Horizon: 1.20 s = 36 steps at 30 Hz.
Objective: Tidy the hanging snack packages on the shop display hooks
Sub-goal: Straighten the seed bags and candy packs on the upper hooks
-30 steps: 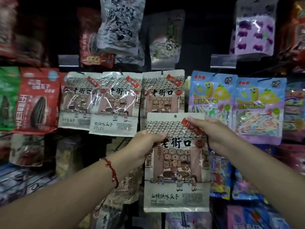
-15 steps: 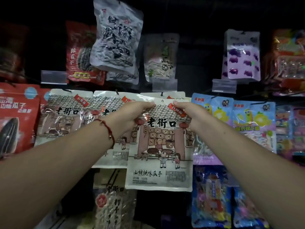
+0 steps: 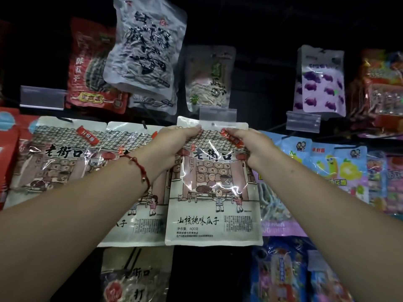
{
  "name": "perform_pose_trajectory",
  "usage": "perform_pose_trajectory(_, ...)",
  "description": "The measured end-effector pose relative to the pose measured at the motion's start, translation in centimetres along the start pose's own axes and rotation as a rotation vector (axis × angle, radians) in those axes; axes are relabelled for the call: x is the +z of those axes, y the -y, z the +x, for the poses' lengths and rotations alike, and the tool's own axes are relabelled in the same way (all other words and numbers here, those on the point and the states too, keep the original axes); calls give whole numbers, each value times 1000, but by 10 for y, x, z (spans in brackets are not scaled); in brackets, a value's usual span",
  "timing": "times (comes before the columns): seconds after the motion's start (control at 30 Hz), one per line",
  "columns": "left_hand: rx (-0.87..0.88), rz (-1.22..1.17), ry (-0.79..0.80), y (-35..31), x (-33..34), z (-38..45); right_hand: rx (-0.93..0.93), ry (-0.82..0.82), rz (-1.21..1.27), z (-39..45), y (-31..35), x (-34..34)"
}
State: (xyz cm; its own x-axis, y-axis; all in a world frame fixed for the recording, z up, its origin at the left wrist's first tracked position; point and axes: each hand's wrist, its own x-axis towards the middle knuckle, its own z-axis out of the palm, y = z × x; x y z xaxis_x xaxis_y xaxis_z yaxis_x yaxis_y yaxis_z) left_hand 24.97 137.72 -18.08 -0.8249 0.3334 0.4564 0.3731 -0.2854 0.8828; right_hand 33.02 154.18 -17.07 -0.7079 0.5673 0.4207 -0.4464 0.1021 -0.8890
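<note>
Head view: my left hand and right hand pinch top corners of cream glossy seed pouch with street drawing, held up at clear plastic hook tag. Can't see hook through hole; I judge hanging unfinished. Neighbouring matching pouches hang overlapped, need straightening.

Three cream seed packets; two hands

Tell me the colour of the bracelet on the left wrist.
Red: a thin beaded cord bracelet, clearest in the head view, just behind the left hand.
</note>
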Motion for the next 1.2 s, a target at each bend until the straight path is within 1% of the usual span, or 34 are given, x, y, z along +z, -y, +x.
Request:
perform_pose_trajectory(0.1, 7, 10, -23, 2, 1, 2, 15, -49, -42, 3, -3, 4)
perform_pose_trajectory(0.3, 114, 61, -107, -3, 7, 6, -32, -115, -124, 5, 3, 10)
perform_pose_trajectory(0.4, 143, 165, -150, -3, 9, 2, -25, -138, -169, 4, 6, 8)
perform_pose_trajectory(0.57, 142, 241, -144, 3, 11, -7, -15, -137, -216, -3, -3, 0)
perform_pose_trajectory(0.67, 149, 204, -171, 1, 10, -7, -14, -135, -183, -6, -1, 3)
perform_pose_trajectory(0.87, 154, 167, -178, 0, 9, 3, -61, -152, -222, -4, 9, 8)
perform_pose_trajectory(0.93, 157, 231, -184, 1, 9, 5, -63, -150, -236, -1, 5, 6)
perform_pose_trajectory(1.0, 194, 363, -189, 3, 8, 4, -104, -158, -290, 4, -4, 5)
perform_pose_trajectory(1.13, 435, 695, -260, 14, 6, -7, -309, -211, -582, 6, -22, 5)
perform_pose_trajectory(1.2, 523, 794, -279, 21, 5, -16, -399, -247, -649, 2, -26, 4)
